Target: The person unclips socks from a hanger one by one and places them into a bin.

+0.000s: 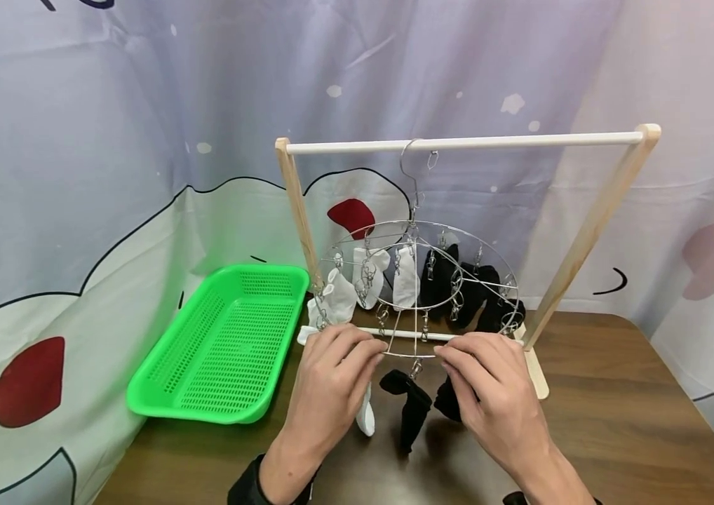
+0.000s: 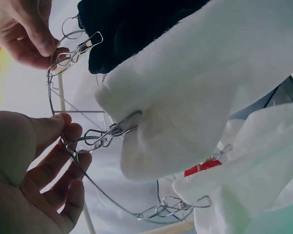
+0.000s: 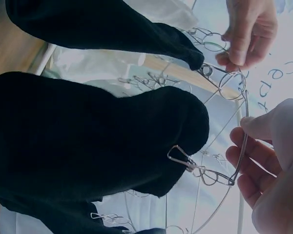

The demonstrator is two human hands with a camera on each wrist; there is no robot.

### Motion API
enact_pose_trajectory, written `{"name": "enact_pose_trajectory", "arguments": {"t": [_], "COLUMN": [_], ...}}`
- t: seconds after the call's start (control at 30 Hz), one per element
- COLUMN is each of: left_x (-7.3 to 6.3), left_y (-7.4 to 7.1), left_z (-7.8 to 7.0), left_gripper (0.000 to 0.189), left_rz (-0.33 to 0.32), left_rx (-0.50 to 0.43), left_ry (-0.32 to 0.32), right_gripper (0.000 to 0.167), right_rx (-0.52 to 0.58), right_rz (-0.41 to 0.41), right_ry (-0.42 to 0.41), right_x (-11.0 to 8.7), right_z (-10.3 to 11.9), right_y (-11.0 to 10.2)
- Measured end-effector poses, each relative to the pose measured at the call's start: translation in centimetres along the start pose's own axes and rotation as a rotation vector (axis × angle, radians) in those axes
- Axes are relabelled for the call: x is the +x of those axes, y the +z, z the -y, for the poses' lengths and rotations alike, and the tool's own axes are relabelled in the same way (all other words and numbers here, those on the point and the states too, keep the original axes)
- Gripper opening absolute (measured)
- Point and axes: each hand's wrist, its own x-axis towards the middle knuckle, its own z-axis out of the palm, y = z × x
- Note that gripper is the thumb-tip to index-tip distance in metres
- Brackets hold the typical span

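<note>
A round wire sock hanger [image 1: 407, 355] with metal clips hangs by its hook from a white bar. My left hand [image 1: 332, 375] pinches the front of its outer ring between thumb and fingers. A short way along the same ring, my right hand [image 1: 499, 393] pinches it too. Between the hands a black sock [image 1: 416, 414] dangles from a clip. Close to the left fingers, a clip [image 2: 110, 134] grips a white sock [image 2: 185, 97]. Beside the right fingers, another clip holds a black sock [image 3: 97, 136]. More white socks [image 1: 405, 277] hang at the back left, black socks [image 1: 473, 294] at the back right.
The white bar [image 1: 470, 143] runs between two wooden posts [image 1: 597, 224] standing on a brown wooden table [image 1: 622, 421]. A green plastic basket [image 1: 294, 308] with perforated sides sits left of the stand. A printed curtain [image 1: 142, 105] surrounds the table's back and sides.
</note>
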Motion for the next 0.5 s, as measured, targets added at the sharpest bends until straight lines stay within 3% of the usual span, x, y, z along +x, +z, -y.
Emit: {"name": "enact_pose_trajectory", "arguments": {"t": [0.07, 0.13, 0.27, 0.37, 0.5], "left_x": [0.0, 0.0, -0.8, -1.8, -3.6], "left_y": [-0.1, -0.3, -0.7, -0.8, 0.1], "left_z": [-0.6, -1.3, -3.2, -4.4, -5.1], "left_gripper": [0.016, 0.014, 0.012, 0.022, 0.044], "left_rz": [-0.038, -0.118, -0.217, -0.182, -0.106], "left_rx": [-0.026, -0.085, -0.276, -0.402, -0.468], "left_ry": [0.019, 0.047, 0.039, -0.040, -0.142], "right_gripper": [0.014, 0.015, 0.015, 0.016, 0.014], "right_rx": [-0.006, -0.010, -0.005, -0.006, -0.001], "right_rz": [-0.010, -0.015, -0.021, -0.025, -0.029], "right_ry": [0.012, 0.023, 0.040, 0.050, 0.056], "right_x": [0.0, 0.0, -0.1, -0.1, -0.3], "right_z": [0.0, -0.1, -0.2, -0.3, -0.2], "right_y": [0.2, 0.3, 0.6, 0.7, 0.8]}}
